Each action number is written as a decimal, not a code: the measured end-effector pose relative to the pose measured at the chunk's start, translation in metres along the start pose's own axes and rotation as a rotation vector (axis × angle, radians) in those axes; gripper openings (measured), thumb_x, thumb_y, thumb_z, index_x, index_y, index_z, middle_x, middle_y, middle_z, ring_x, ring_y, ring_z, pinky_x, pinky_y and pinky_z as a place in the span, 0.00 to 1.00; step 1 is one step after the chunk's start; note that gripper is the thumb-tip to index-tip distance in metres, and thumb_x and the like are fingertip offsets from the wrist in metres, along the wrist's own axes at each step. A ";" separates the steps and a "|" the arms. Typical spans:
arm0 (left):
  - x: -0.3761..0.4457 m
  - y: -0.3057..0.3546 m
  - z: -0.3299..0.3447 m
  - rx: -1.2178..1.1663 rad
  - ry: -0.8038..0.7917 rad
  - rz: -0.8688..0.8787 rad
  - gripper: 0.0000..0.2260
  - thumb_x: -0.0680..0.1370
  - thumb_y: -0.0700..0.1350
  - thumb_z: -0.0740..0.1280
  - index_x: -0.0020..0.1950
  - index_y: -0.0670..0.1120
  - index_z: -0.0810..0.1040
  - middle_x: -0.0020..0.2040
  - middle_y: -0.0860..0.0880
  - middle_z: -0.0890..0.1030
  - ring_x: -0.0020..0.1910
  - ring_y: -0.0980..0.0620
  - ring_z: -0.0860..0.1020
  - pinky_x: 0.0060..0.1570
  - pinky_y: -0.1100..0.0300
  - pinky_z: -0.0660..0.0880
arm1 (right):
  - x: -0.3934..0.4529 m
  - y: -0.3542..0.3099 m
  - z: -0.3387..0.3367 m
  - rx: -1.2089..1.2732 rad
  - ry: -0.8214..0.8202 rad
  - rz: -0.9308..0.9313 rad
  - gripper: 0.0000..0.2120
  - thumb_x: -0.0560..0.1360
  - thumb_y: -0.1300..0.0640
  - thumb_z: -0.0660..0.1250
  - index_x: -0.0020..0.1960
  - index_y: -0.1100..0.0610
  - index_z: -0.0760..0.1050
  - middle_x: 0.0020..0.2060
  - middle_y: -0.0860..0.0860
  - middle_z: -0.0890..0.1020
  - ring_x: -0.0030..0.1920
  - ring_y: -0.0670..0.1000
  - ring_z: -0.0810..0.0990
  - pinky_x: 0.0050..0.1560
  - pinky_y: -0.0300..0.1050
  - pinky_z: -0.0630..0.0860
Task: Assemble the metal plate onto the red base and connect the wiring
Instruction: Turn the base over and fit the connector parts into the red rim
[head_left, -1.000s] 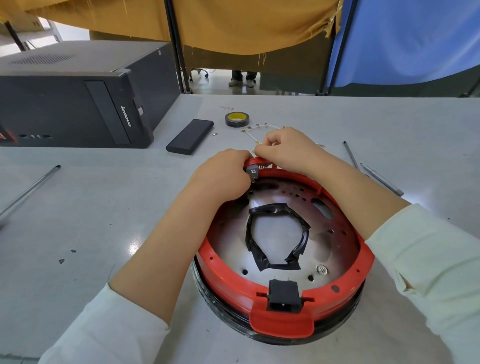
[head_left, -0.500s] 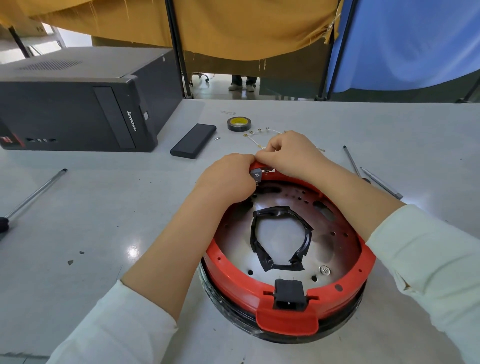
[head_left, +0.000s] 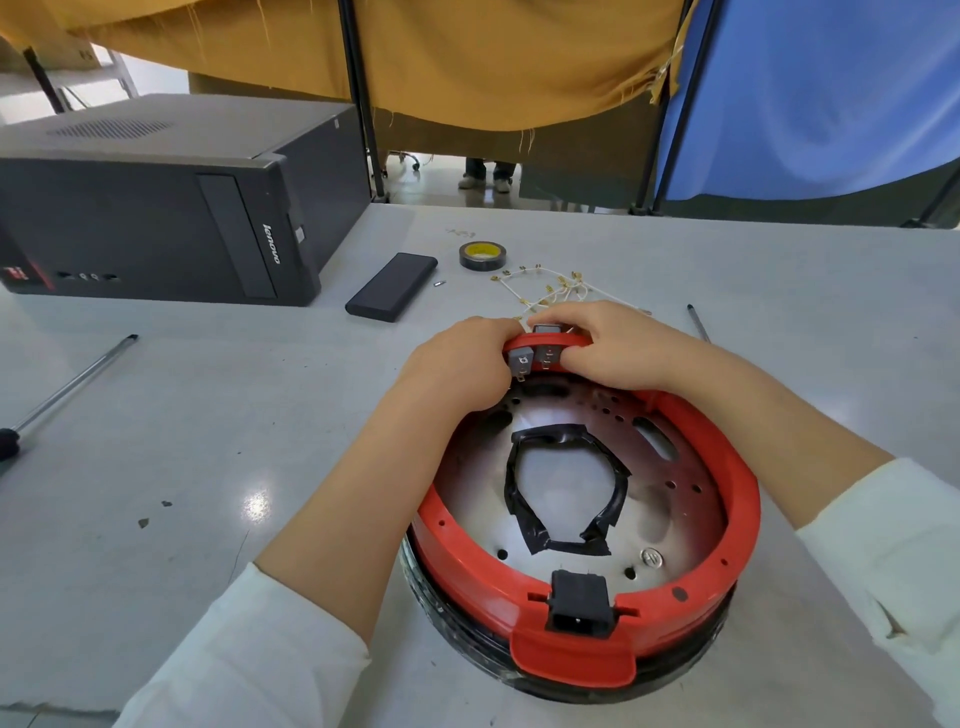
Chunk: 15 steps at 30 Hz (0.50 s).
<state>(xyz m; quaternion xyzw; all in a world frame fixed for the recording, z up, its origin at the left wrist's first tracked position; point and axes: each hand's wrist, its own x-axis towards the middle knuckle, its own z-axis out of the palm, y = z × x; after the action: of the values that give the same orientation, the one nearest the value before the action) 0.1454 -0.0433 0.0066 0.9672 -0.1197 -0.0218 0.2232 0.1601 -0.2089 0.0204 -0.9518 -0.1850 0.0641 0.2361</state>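
On the counter (head_left: 156, 415) the red base (head_left: 737, 499) is laid flat, the metal plate (head_left: 670, 499) seated inside. Its far rim is gripped by both curled hands, left hand (head_left: 462, 364) and right hand (head_left: 613, 348), apparently steadying the grey switch (head_left: 521, 358) for the wires (head_left: 545, 291) lying just beyond.

Far rim of the red base (head_left: 727, 483) under both hands; screwdriver (head_left: 67, 387) handle off-frame; wire (head_left: 550, 291) terminals too small.

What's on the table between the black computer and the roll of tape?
In the head view, a flat black slab lies between the computer and the tape, with a tiny metal bit beside it.
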 end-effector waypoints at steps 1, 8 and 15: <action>0.000 0.000 0.000 0.001 0.002 -0.003 0.20 0.75 0.35 0.59 0.62 0.54 0.75 0.55 0.47 0.77 0.55 0.43 0.75 0.48 0.54 0.70 | 0.000 0.002 0.001 0.002 0.017 -0.021 0.21 0.73 0.62 0.62 0.64 0.47 0.75 0.56 0.49 0.79 0.54 0.50 0.77 0.56 0.47 0.73; 0.003 -0.004 0.003 0.021 0.012 -0.016 0.21 0.75 0.36 0.59 0.63 0.55 0.74 0.57 0.47 0.77 0.55 0.43 0.75 0.46 0.54 0.69 | 0.003 0.012 0.009 -0.050 0.136 -0.051 0.19 0.75 0.58 0.67 0.65 0.46 0.74 0.60 0.47 0.78 0.57 0.48 0.75 0.58 0.44 0.71; 0.006 -0.006 0.003 0.016 0.003 -0.016 0.18 0.76 0.36 0.60 0.61 0.53 0.75 0.55 0.48 0.77 0.54 0.43 0.75 0.55 0.48 0.74 | 0.002 0.009 0.007 -0.047 0.154 -0.083 0.17 0.72 0.59 0.67 0.59 0.47 0.77 0.52 0.45 0.80 0.48 0.46 0.76 0.46 0.38 0.69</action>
<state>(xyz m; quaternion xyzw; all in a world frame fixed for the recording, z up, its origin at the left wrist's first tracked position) 0.1520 -0.0412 0.0013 0.9699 -0.1120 -0.0210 0.2154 0.1633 -0.2125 0.0099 -0.9507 -0.2069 -0.0234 0.2297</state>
